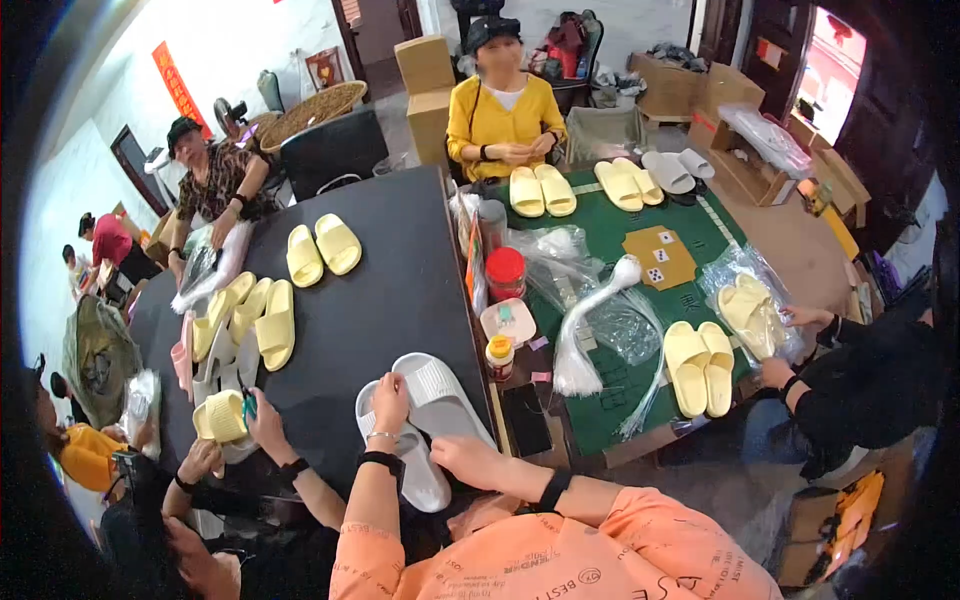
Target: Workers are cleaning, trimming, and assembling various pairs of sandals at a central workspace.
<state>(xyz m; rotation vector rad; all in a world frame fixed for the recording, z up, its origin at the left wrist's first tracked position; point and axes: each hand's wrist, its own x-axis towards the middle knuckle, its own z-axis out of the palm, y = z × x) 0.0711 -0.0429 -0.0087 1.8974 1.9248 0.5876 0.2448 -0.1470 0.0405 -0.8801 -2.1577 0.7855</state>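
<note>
A pair of light grey slide sandals lies on the black tabletop in front of me. My left hand (389, 408), with a bracelet on its wrist, rests over the strap of the left grey slide (424, 482), its fingers curled together. The right grey slide (432, 382) lies beside it, turned slantwise, with a ribbed strap. My right hand (468, 463) is closed over the heel half of the slides, fingertips bent inward. Whatever either hand pinches is too small or hidden to make out.
Pale yellow slides (340, 245) stand about the black table (400, 270). At left, a co-worker's hand holds green-handled scissors (249, 408) at a yellow slide (220, 416). On the green table (600, 420) lie white ties (580, 345), a red-lidded jar (505, 272) and a phone (526, 418). Other people stand around.
</note>
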